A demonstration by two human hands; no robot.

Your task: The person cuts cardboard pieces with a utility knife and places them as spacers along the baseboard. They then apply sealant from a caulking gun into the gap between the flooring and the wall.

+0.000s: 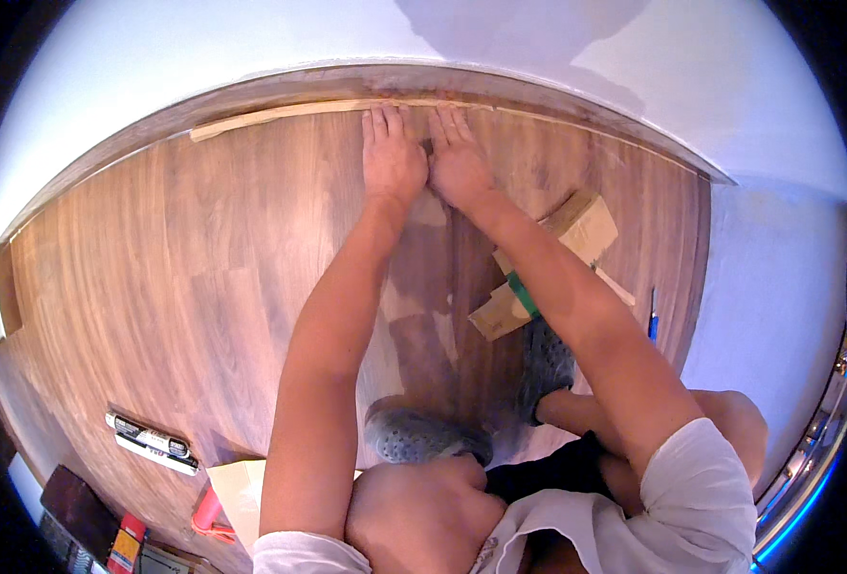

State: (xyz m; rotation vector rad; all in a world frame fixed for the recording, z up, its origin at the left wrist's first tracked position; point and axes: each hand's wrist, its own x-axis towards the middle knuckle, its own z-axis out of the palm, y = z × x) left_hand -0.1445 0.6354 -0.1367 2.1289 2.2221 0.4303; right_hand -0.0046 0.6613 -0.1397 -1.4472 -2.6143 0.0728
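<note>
A long tan strip (280,115), which could be tape or cardboard, lies along the foot of the wood-coloured baseboard (347,78) at the far side of the floor. My left hand (393,161) reaches straight out, fingers stretched with their tips on the strip. Close beside it, thumb side nearly touching, my right hand (460,163) also lays its outstretched fingertips there. Both hands are open and grasp nothing. What lies directly under the fingertips is hidden.
Right of my feet lie cardboard pieces (591,230) with a green roll (523,295), partly behind my right forearm. A blue pen-like tool (653,316) rests farther right. Two white tubes (151,445) lie at left, near a red-handled tool (209,517). White wall (280,38) rises ahead.
</note>
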